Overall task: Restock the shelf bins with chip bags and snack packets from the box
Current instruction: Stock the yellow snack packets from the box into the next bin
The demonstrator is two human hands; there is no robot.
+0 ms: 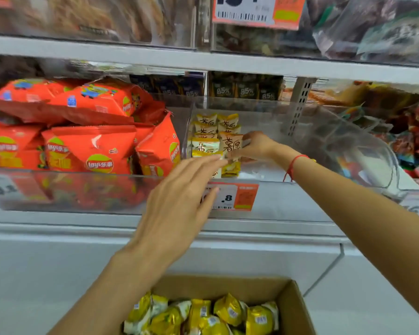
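A cardboard box at the bottom holds several yellow and white snack packets. In the clear shelf bin stand rows of the same small cream and yellow packets. My right hand is inside that bin and pinches one packet upright at the front of the rows. My left hand stretches towards the bin's front with straight fingers, its fingertips near the front packets, holding nothing.
The bin to the left is packed with red chip bags. An orange and white price tag hangs on the bin front. Dark packs stand behind. More mixed snacks fill the bin at the right and the shelf above.
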